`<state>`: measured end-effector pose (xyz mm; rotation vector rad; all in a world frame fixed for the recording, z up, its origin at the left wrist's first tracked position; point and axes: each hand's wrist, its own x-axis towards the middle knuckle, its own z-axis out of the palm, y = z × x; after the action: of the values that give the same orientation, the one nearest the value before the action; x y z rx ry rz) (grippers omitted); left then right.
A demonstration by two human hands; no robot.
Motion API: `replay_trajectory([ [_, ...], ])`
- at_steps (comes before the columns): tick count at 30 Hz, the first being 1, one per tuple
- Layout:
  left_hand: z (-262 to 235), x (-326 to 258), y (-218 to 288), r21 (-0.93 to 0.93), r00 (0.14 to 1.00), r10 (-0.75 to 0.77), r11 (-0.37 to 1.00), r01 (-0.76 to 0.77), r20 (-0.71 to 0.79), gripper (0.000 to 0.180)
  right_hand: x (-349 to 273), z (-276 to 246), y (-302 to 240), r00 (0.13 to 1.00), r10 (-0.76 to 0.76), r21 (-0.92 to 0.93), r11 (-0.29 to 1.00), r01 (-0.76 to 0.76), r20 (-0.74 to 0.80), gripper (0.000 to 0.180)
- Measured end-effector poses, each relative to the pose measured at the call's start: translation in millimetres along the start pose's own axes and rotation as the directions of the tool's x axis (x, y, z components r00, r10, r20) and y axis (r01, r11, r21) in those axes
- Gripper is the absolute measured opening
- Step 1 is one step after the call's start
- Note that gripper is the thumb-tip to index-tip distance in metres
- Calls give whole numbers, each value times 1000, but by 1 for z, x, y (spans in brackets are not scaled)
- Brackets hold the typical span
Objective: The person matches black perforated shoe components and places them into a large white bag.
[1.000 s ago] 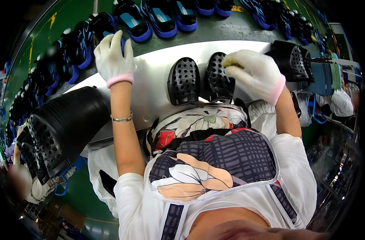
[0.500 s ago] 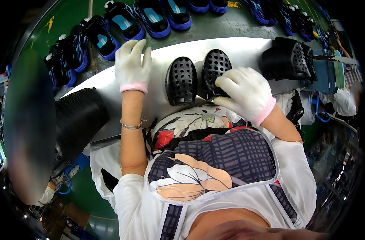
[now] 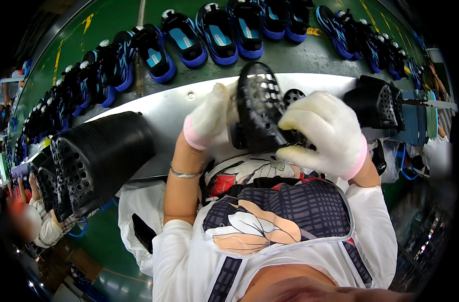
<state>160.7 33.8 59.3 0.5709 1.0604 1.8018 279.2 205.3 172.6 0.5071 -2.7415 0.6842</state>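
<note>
Nested stack of black perforated shells (image 3: 106,156) on left of metal table (image 3: 176,100); left gloved hand (image 3: 209,116), fingers part-curled, at left edge of raised black shell (image 3: 259,98), grip partly hidden, cannot tell; shell between hands; right gloved hand (image 3: 325,133), thumb and fingers parted at shell's lower end, hold unclear; second shell (image 3: 294,95) behind it; smaller stack (image 3: 373,103) far right

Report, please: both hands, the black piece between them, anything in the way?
Left hand at black piece, grip unclear. Right hand open near its lower end. Close by: second piece, partly hidden behind right hand.
</note>
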Motion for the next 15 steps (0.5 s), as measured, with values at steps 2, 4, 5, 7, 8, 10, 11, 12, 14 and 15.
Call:
replay_trajectory([
  [2,-10,-5,-15,-361,989,75,932,-24,129,96,14,10,-2,997,-78,35,996,78,-5,31],
  [4,-8,-4,-14,-401,983,123,914,-59,134,84,20,22,0,999,-50,32,998,50,-8,30],
  [5,-12,-4,-13,-375,987,149,920,-116,59,78,23,26,1,1000,-9,17,1000,9,1,30],
  [7,-22,-4,-15,-257,978,183,945,-203,-99,88,28,32,2,977,189,13,982,-191,103,35],
  [8,-26,-3,-20,-283,961,227,922,-265,-161,79,30,37,5,976,196,-9,981,-196,100,36],
  [10,-34,-4,-17,-162,924,306,924,-346,-229,62,35,45,9,966,228,-71,973,-221,118,38],
  [11,-37,-4,-15,-99,902,346,919,-381,-258,55,39,48,10,958,252,-111,965,-237,140,39],
  [12,-37,-3,-14,-53,881,365,916,-398,-303,44,43,52,13,948,275,-152,956,-251,162,40],
  [14,-36,-3,-8,19,837,386,911,-411,-389,39,47,64,23,960,252,-185,956,-228,118,40],
  [15,-35,-3,-6,55,811,399,907,-417,-428,36,50,68,26,966,239,-205,955,-216,96,40],
])
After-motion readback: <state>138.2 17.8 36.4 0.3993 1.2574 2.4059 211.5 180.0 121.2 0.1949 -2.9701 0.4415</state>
